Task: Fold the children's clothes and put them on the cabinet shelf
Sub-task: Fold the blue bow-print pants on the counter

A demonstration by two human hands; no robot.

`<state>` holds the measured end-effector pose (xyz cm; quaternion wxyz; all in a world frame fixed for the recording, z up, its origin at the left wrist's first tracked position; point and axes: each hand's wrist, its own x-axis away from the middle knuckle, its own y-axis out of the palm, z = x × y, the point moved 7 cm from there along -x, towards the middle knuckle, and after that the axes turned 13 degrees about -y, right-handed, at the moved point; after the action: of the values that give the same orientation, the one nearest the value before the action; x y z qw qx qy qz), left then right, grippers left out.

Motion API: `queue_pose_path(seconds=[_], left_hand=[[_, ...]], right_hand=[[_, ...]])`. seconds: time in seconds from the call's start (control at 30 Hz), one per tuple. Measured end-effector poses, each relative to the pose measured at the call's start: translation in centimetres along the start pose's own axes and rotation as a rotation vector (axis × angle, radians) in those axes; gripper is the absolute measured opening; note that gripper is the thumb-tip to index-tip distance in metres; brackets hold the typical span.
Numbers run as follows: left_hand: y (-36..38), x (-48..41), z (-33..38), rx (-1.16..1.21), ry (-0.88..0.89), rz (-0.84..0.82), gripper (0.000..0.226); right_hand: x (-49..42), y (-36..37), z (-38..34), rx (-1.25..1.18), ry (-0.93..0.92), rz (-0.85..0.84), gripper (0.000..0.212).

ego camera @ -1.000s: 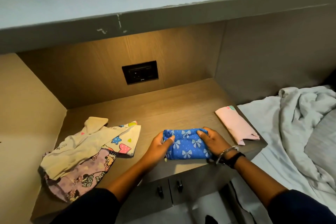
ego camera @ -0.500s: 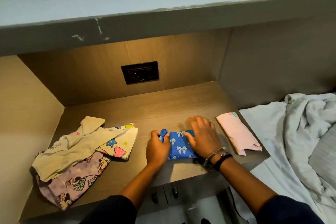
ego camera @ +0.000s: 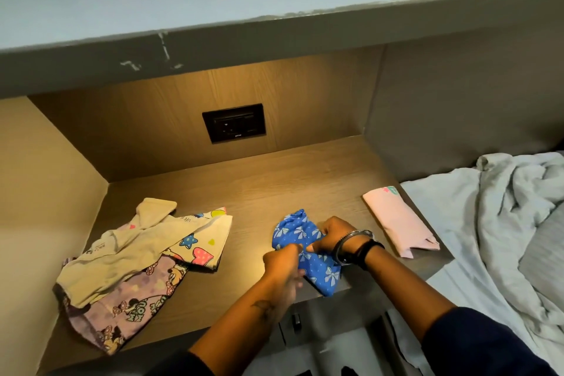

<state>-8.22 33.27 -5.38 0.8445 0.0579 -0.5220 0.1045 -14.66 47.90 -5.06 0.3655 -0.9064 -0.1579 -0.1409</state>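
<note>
Hands on the blue bow-print garment (ego camera: 305, 241).
Your left hand (ego camera: 282, 262) and right hand (ego camera: 334, 235) both pinch it closed-fingered, on the wooden counter (ego camera: 259, 189).

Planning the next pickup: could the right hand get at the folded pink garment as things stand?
Probably yes. The folded pink garment lies uncovered on the wooden surface, bare wood between it and the right hand. But that hand is now gripping the blue bow-print garment and must release it.

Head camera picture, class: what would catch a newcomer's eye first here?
Both hands, the left hand and the right hand, grip a bright blue bow-print garment at the wooden ledge's front edge. Left lies a heap of cartoon-print clothes; right, a folded pink garment.
</note>
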Motion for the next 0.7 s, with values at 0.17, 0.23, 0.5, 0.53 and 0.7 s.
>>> queue_pose_path(seconds=[0.17,0.23,0.5,0.53,0.7], left_hand=[[2.0,0.2,1.0,-0.169,0.022,-0.089,0.016],[4.0,0.4,1.7,-0.181,0.076,-0.203,0.019],[17.6,2.1,3.5,-0.084,0.103,-0.681,0.033],[18.8,1.9,3.4,-0.109,0.119,-0.637,0.034],[20.8,1.1,2.8,-0.383,0.5,-0.262,0.049]], right_hand=[[2.5,-1.2,1.1,-0.276,0.046,0.13,0.015],[4.0,-2.9,1.4,-0.516,0.018,0.192,0.008],[8.1,-14.3,6.6,-0.649,-0.067,0.569,0.017],[7.8,-15.2,7.9,-0.603,-0.041,0.586,0.021],[6.6,-15.6,13.0,-0.088,0.125,0.478,0.073]])
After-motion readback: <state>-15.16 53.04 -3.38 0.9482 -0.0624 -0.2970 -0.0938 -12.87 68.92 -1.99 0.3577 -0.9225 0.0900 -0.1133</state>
